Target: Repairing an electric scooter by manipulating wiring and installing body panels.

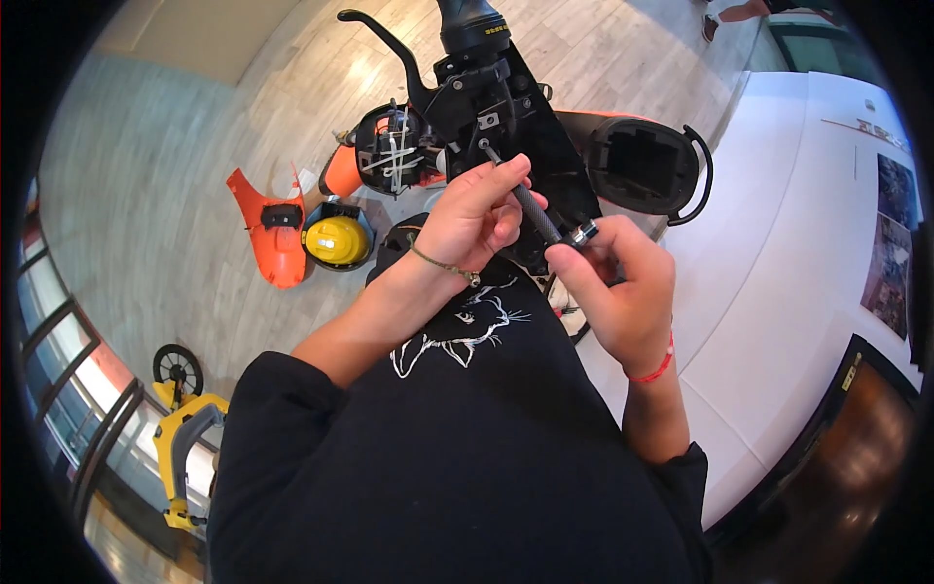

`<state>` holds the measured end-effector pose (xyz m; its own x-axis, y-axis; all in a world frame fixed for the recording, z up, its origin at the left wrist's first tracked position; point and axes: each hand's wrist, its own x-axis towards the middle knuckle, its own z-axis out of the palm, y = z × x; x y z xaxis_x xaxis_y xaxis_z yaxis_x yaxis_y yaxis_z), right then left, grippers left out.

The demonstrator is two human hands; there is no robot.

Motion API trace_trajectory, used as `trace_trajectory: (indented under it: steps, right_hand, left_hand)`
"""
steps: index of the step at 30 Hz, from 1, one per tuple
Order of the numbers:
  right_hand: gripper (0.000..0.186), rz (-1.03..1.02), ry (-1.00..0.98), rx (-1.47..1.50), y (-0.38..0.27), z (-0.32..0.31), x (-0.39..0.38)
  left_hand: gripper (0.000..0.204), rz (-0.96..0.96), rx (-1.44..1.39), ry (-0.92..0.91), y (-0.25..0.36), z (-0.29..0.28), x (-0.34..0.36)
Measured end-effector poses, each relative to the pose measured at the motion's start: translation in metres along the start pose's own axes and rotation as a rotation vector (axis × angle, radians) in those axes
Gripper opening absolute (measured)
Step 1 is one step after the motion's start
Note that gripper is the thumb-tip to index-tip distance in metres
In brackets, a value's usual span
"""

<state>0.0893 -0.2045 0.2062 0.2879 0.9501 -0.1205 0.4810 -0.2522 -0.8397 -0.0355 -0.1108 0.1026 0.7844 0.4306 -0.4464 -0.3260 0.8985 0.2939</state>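
Observation:
My left hand point(472, 209) has its fingers closed round the upper part of a dark screwdriver-like tool point(537, 213), whose thin tip reaches a small bolt point(484, 144) on a black vehicle's steering assembly point(467, 83). My right hand point(613, 287) grips the tool's near end, which has a shiny metal cap point(584, 234), with thumb and fingers. Above the bolt are a brake lever point(384, 34) and a black handlebar grip point(472, 24). Whether the tip sits fully in the bolt is too small to tell.
An orange panel point(274, 255), a yellow helmet-like object point(336, 238), a part with white cable ties point(375, 131) and an open black compartment point(642, 165) surround the assembly. A yellow wheeled frame point(175, 448) stands lower left, a dark screen point(866, 438) lower right. Someone's leg point(739, 12) shows top right.

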Motion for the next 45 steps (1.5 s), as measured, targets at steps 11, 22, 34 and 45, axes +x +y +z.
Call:
trace_trajectory:
  steps: [11,22,34,45]
  right_hand:
    - [0.019,0.523,-0.398,0.878,0.016,-0.002,-0.003]
    - [0.026,-0.012,-0.154,0.172,-0.007,0.012,-0.008]
    - [0.028,-0.419,0.119,-0.285,0.018,0.012,0.0]
    - [0.019,0.486,0.03,0.882,0.023,0.023,-0.011]
  left_hand:
    - [0.025,0.008,-0.182,-0.136,-0.007,-0.01,0.0]
    - [0.024,-0.02,-0.07,-0.044,-0.006,-0.006,0.004]
    - [0.017,-0.033,-0.024,-0.114,0.005,-0.013,0.004]
    - [0.026,0.001,-0.143,-0.165,-0.007,-0.011,0.001]
